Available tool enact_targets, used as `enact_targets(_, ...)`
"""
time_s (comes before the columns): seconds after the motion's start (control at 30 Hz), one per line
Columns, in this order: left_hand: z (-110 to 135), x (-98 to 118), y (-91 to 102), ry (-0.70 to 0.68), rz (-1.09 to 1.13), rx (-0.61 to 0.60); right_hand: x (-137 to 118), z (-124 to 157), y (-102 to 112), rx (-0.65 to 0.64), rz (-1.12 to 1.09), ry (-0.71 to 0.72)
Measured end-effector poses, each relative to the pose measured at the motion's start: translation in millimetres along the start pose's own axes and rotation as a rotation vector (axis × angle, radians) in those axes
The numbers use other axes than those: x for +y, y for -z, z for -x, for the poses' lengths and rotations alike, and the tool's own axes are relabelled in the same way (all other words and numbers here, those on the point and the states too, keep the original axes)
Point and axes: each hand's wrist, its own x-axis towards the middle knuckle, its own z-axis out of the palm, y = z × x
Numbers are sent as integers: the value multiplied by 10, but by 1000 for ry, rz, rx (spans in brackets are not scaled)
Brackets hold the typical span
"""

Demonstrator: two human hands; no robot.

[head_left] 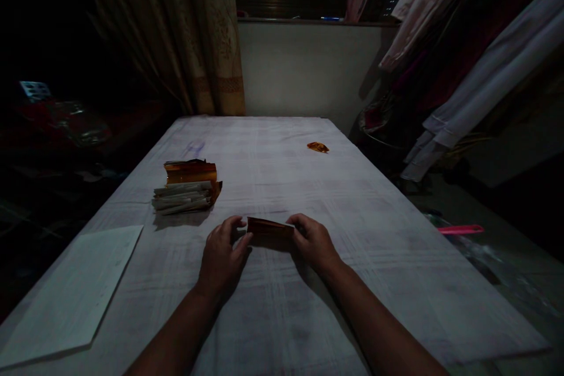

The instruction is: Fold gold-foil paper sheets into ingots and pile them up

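A folded sheet of dark brown, shiny foil-like paper (269, 235) is held between my two hands, low over the table's middle. My left hand (225, 252) has its thumb and fingers at the sheet's left end. At its right end, my right hand (314, 242) pinches the sheet between thumb and fingers. To the left and farther back lies a stack of gold-brown shiny sheets (191, 172) with pale folded pieces (184, 197) in front. A small folded gold piece (318, 147) rests near the far right of the table.
A white sheet of paper (73, 291) lies at the table's left front edge. The table (264, 164) has a pale checked cover. Behind it are a curtain (211, 41) and a wall (304, 70). Clothes (476, 82) hang at right, above a pink handle (460, 229).
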Motion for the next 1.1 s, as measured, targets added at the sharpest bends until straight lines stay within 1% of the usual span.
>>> enact_targets(0.1,-28,-68,-19,23,84,6,-17,11,-24,-1,-130,-38)
enact_targets(0.23,-45,-97,-24,-55,112,80,-36,-3,-67,-13,-297,-70)
enact_targets(0.3,-50,-88,-21,-78,152,88,-47,-16,-90,-11,-351,-88)
enact_targets(0.4,-57,-65,-12,-33,250,53,-62,-28,-125,-6,-388,-105)
enact_targets(0.5,-62,-47,-1,12,350,29,-71,-20,-157,-9,-409,-90)
enact_targets(0.63,-60,-18,29,56,408,45,-62,2,-196,-20,-451,-81)
enact_targets(0.83,-47,43,106,139,465,-42,-62,15,-208,-37,-421,-53)
enact_targets(0.97,-44,22,111,168,483,-36,-135,39,-160,-81,-353,-34)
enact_targets(1.03,-56,-5,113,119,434,13,-183,44,-103,-74,-284,22)
enact_targets(1.1,-76,-26,133,10,351,79,-221,34,-23,-27,-161,132)
